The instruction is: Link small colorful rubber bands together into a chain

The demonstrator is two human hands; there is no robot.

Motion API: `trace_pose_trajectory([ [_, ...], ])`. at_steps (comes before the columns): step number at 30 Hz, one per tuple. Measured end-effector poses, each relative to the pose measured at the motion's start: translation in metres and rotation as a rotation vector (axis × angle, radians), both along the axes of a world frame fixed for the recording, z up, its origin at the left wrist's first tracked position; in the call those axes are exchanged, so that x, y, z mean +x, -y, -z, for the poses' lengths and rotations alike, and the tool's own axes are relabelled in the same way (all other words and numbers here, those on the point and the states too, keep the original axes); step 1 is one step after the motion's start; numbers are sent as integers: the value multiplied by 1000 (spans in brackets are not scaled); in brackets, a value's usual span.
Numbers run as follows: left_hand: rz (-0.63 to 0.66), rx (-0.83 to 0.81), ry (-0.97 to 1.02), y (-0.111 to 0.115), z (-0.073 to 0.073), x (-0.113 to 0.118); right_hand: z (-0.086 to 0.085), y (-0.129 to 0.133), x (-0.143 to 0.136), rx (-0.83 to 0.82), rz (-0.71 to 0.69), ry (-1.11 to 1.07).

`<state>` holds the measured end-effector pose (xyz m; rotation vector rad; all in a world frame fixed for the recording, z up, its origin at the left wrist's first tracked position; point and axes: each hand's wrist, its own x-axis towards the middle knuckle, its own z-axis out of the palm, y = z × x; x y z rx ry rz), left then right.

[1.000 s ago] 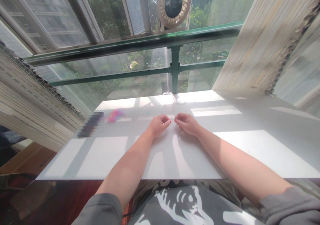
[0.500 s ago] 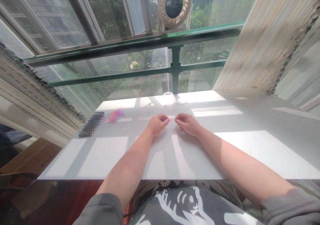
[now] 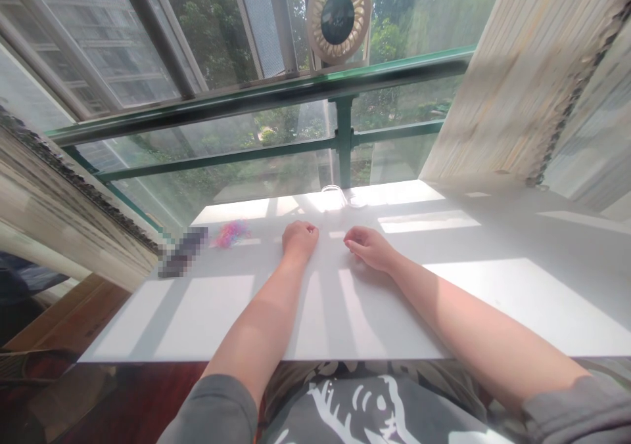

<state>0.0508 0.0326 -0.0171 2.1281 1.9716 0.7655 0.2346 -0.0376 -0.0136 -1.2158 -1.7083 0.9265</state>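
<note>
Tons of daylight pouring through the window [image 3: 419, 17] at 12 o'clock. Table [image 3: 236, 312] is all sun patches and shadow bars, nearly blown out along its 12 o'clock edge. Hazy glass, smeary curtain [image 3: 493, 89] at 2, wide-angle stretch, pixelated blob [image 3: 183, 252] around 9, dim floor [image 3: 172, 385] toward 8.

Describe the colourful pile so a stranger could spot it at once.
Find the white table in front of the green railing. Toward its far left corner, the pile lies between a blurred dark object and the person's left hand. Its bright mix of pink, red and bluish flecks sets it apart from that dark shape.
</note>
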Motion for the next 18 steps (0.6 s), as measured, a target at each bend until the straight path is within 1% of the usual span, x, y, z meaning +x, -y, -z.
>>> trace_pose_trajectory([
  [4, 13, -22, -4, 2, 0, 4, 0, 0, 0, -5, 7, 22],
  [8, 22, -36, 19, 2, -1, 3, 0, 0, 0, -9, 6, 19],
  [12, 42, -88, 48, 4, -1, 2, -1, 0, -1, -15, 10, 26],
  [18, 139, -30, 56, 14, -2, -7, -1, 2, 0, -12, 14, 27],
])
